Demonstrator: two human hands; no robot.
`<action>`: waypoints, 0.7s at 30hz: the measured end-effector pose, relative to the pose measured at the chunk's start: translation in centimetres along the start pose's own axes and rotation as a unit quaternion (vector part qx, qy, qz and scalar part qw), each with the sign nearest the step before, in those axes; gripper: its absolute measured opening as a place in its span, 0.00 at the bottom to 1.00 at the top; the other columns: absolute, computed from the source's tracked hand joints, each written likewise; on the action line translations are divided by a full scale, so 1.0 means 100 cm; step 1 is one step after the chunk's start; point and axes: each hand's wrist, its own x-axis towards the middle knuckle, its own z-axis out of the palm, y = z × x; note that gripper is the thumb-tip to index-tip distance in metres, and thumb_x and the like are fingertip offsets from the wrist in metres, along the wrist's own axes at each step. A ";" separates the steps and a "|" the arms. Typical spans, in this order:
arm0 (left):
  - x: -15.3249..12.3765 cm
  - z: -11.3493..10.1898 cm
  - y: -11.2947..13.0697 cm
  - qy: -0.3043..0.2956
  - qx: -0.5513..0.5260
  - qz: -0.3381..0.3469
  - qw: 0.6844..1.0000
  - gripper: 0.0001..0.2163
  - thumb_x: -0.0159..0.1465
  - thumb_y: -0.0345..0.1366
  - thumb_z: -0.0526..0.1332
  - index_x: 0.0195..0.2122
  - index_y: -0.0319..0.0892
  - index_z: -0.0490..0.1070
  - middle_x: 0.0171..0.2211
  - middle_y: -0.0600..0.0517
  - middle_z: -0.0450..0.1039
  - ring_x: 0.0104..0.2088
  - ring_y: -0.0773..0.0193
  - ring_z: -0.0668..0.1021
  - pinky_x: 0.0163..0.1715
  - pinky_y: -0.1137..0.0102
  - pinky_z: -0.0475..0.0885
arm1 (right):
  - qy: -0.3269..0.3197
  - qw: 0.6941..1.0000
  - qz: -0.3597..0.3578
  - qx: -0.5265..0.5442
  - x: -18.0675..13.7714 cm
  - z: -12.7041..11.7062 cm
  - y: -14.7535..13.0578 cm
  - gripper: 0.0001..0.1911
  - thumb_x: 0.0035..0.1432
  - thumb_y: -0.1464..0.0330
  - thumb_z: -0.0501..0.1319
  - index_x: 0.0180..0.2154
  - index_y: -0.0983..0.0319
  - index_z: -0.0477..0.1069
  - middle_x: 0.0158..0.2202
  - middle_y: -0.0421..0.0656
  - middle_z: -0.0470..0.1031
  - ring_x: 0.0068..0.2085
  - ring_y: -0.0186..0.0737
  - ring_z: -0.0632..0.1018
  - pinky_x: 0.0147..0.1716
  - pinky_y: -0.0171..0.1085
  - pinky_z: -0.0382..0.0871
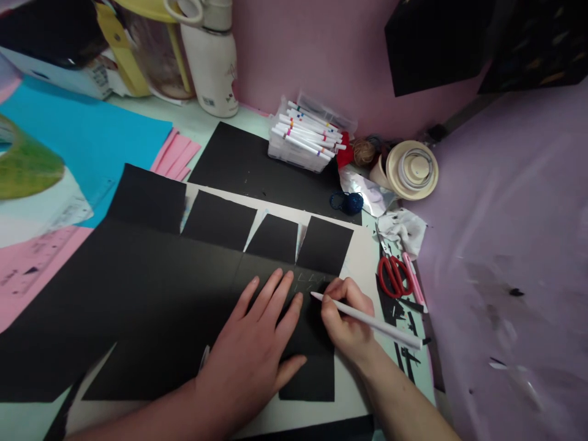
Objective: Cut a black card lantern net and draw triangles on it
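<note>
A large sheet of black card point(184, 269) with flaps cut along its far and near edges lies in front of me. My left hand point(257, 343) rests flat on it, fingers spread, holding the sheet down. Between the fingers and thumb of my right hand point(349, 315) is a slim white pen point(376, 323), tilted, its tip at the card just right of my left fingertips. Small pale outlines point(310, 278) show on the black surface near the tip. Part of the card under both hands is hidden.
Beyond the card stand a clear box of white markers point(303, 138), a white bottle point(211, 70) and a round cream container point(411, 170). At right lie red-handled scissors point(394, 275), a pink cutter point(414, 282) and black scraps point(407, 331). Blue paper point(87, 116) and a tape roll point(34, 162) are left.
</note>
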 end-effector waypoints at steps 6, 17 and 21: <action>0.000 0.001 0.000 0.004 0.001 -0.001 1.000 0.32 0.61 0.57 0.60 0.60 0.41 0.66 0.66 0.39 0.57 0.68 0.48 0.57 0.66 0.54 0.45 | 0.018 1.000 -0.008 -0.020 0.000 0.000 0.000 0.11 0.55 0.76 0.58 0.27 0.59 0.57 0.25 0.36 0.65 0.25 0.32 0.67 0.24 0.33 0.62; 0.000 0.000 0.000 0.000 -0.002 -0.001 1.000 0.31 0.62 0.57 0.58 0.60 0.41 0.67 0.66 0.39 0.57 0.67 0.48 0.57 0.66 0.54 0.46 | 0.032 0.998 0.002 -0.047 -0.001 0.000 0.000 0.11 0.55 0.75 0.57 0.26 0.58 0.56 0.24 0.37 0.64 0.24 0.33 0.66 0.23 0.33 0.61; 0.000 -0.001 0.000 -0.001 -0.003 -0.003 1.000 0.31 0.62 0.57 0.58 0.59 0.41 0.67 0.67 0.39 0.57 0.67 0.48 0.57 0.66 0.53 0.46 | 0.040 0.998 0.001 -0.040 0.000 0.001 -0.001 0.11 0.55 0.75 0.57 0.26 0.58 0.56 0.23 0.36 0.64 0.24 0.33 0.66 0.23 0.33 0.61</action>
